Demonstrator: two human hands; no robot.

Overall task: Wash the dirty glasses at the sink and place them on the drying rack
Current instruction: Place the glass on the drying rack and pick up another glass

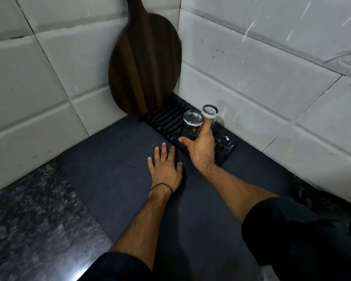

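A black slatted drying rack lies in the corner against the right wall. Two clear glasses stand on it, bottoms up: one nearer the middle, a second right behind it by the wall. My right hand reaches over the rack with thumb and fingers round the nearer glass, one finger lying against the second glass. My left hand rests flat, fingers spread, on the dark mat just left of the rack.
A round dark wooden board with a handle leans in the tiled corner behind the rack. Speckled granite counter borders the mat on the left. White tiled walls close in at back and right.
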